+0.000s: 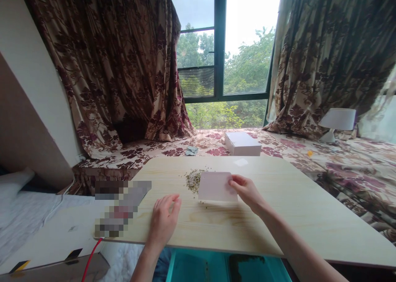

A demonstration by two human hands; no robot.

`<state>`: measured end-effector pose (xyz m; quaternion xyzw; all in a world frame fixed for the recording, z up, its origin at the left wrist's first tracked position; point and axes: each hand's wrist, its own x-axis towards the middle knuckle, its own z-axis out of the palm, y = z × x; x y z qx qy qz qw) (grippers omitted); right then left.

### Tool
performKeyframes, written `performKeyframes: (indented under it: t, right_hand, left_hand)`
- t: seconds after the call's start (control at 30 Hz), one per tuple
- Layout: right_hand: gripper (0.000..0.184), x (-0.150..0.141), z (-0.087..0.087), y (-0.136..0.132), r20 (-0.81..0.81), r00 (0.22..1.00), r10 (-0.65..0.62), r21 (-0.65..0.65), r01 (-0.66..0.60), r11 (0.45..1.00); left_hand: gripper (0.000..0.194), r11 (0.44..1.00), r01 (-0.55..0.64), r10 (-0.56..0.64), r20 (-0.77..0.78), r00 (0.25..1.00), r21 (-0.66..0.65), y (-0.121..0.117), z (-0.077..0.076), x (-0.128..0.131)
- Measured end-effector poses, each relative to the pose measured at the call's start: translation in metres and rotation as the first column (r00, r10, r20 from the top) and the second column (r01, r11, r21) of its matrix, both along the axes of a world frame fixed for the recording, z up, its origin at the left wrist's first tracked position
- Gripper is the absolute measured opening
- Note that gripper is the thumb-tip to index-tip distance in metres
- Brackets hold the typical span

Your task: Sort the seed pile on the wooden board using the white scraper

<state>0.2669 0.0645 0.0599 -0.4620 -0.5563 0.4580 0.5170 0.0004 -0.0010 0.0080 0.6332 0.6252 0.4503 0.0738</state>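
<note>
My right hand (247, 191) grips the right edge of a pale pink flat card (216, 186) that stands on the light wooden table (278, 216). The card's left edge touches a small heap of greenish seeds or grains (193, 180). My left hand (165, 219) rests flat on the table, palm down and fingers apart, to the left of the card and near the front edge. It holds nothing.
A white box (243, 143) lies on the floral window seat behind the table, with a white lamp (337, 122) at the right. A small clear scrap (241, 162) lies on the far table. A teal bin (229, 267) sits below the front edge. A pixelated patch (120, 207) covers the table's left corner.
</note>
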Motion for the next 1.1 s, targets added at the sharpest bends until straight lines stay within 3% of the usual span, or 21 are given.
performKeyframes:
  t: [0.3, 0.53, 0.87, 1.1]
  right_hand:
    - [0.024, 0.016, -0.001, -0.01, 0.023, 0.998, -0.051, -0.02, 0.051, 0.998]
    - [0.023, 0.015, -0.005, -0.003, 0.028, 0.994, -0.103, -0.011, 0.103, 0.995]
    - [0.02, -0.007, -0.002, 0.01, 0.032, 0.998, 0.062, -0.022, -0.061, 0.998]
    - [0.015, -0.012, -0.001, 0.022, 0.036, 0.983, 0.181, -0.102, -0.177, 0.979]
  left_hand:
    - [0.035, 1.0, 0.006, -0.006, -0.011, 1.0, 0.001, 0.0, 0.0, -0.001]
    - [0.035, 1.0, -0.001, 0.001, -0.01, 1.0, 0.007, 0.0, 0.0, -0.001]
    - [0.036, 1.0, 0.004, -0.004, 0.006, 1.0, -0.017, 0.001, 0.0, 0.0]
    - [0.037, 1.0, 0.014, -0.014, 0.017, 1.0, -0.023, 0.0, 0.0, -0.001]
